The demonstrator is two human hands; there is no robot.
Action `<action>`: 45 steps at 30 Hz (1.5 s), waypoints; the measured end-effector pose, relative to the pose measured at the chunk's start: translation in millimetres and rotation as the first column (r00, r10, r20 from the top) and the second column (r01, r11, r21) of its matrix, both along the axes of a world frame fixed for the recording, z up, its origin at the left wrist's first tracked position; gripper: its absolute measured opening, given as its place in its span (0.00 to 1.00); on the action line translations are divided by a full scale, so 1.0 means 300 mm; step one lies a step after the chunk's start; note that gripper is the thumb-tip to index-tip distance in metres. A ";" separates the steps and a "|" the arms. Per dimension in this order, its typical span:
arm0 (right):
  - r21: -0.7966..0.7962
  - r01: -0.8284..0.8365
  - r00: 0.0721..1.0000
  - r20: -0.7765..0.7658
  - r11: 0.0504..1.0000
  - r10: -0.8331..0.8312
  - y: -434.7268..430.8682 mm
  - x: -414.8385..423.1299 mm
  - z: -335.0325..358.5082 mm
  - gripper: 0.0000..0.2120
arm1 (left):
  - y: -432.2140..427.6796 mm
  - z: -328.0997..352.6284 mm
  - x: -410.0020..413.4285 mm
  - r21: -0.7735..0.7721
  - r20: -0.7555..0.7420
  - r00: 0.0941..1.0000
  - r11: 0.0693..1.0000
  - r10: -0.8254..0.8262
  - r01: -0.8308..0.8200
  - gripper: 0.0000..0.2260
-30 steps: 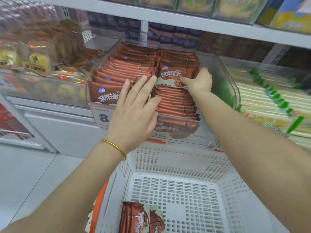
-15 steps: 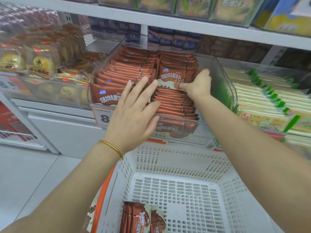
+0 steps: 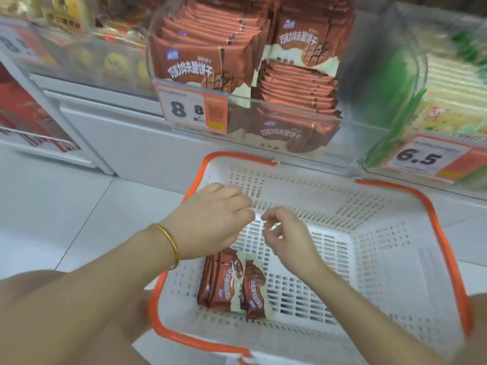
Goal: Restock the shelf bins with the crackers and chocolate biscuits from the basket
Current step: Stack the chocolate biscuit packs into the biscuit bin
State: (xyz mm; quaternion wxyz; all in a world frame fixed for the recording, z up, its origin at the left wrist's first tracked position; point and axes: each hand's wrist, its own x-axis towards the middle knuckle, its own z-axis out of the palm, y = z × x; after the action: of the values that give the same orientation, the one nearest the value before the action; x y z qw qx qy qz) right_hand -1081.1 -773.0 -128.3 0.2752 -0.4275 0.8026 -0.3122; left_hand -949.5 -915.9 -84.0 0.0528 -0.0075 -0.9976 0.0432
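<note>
Several biscuit packs [image 3: 232,283] stand on edge in the basket [image 3: 329,198], just beneath the left hand [image 3: 213,222] and below-left of the right hand [image 3: 284,235]. Both hands hover over them with fingers loosely curled and nothing in either, fingertips nearly meeting. The risk, as I judge it: the wrappers look slick and the packs lean together, so a loose one-handed scoop could drop one back or fan them out. Up beyond the hands, the bin [image 3: 374,83] looks nearly full; forcing more in could tip the front pack over its wall or crush biscuits.
</note>
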 end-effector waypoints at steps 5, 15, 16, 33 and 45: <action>0.452 -0.291 0.955 0.091 0.843 0.281 -0.047 0.053 -0.376 0.33 | -0.006 -0.140 0.051 -0.042 0.536 0.829 0.986 0.160 -0.162 0.17; 0.520 -0.284 0.946 0.014 0.805 0.324 -0.077 0.094 -0.461 0.22 | 0.000 -0.152 0.045 -0.096 0.637 0.743 0.978 0.205 -0.187 0.17; 0.491 -0.311 0.943 0.056 0.814 0.327 -0.076 0.077 -0.441 0.18 | 0.000 -0.152 0.043 -0.086 0.646 0.737 0.978 0.201 -0.191 0.17; -0.252 0.326 0.720 0.690 0.911 -0.067 0.075 -0.186 0.336 0.19 | -0.042 0.244 -0.191 0.893 0.203 0.964 0.371 0.174 -0.255 0.14; -0.531 0.439 0.898 0.251 0.725 -0.360 -0.316 -0.360 0.600 0.11 | -0.146 0.276 -0.271 0.129 -0.485 0.769 0.904 0.417 -0.408 0.24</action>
State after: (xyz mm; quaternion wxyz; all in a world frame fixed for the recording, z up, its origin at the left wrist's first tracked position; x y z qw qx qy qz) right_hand -1189.0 -867.9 51.7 0.1111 -0.2855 0.7234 -0.6188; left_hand -1030.7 -959.7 -1.3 0.2994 0.2235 -0.9264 0.0462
